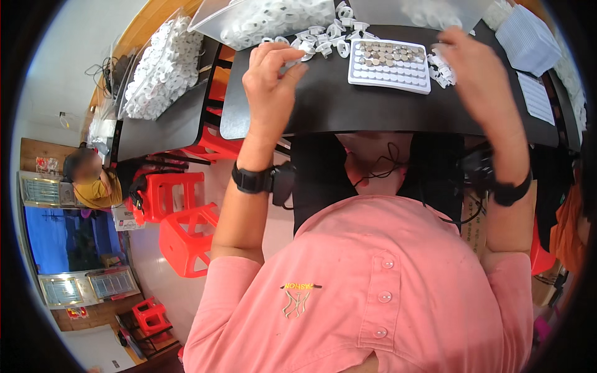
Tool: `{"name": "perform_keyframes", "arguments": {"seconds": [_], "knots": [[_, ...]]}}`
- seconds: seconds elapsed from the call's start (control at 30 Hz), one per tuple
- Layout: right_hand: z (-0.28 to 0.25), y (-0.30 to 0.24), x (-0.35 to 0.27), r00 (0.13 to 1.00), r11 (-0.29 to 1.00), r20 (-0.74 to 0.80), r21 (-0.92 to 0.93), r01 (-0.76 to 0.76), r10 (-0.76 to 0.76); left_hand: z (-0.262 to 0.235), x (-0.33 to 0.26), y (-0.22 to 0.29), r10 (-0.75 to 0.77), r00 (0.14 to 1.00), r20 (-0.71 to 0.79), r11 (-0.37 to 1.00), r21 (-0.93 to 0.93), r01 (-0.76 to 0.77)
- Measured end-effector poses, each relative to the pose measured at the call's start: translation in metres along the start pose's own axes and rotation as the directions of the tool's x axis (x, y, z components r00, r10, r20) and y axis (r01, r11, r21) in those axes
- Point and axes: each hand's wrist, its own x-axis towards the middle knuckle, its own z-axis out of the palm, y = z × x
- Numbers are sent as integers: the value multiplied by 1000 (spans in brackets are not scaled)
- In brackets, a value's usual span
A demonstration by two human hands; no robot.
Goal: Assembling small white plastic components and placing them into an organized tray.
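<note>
My left hand is raised over the table's left part. Its fingers are curled, with thumb and index tip close together beside loose white plastic pieces; whatever they may pinch is too small to make out. To the right, my right hand reaches over another small heap of white pieces, its fingers smeared by motion. Between the hands lies a white tray with rows of round pockets. Small silvery round discs are scattered on its far half.
Clear bags of white pieces stand at the table's back. A stack of white trays and a single white tray sit at right. On a side table is another full bag. Red stools and another person are at left.
</note>
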Motion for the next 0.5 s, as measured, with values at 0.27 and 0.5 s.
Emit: {"name": "perform_keyframes", "arguments": {"seconds": [0.27,0.5], "knots": [[-4,162,-17,955,955,3,-7,-298,298,-5,1,0,-137,961,239,983,156,101],[11,8,-30,995,786,90,618,-21,-44,-3,-3,-10,-421,884,205,897,-54,439]]}}
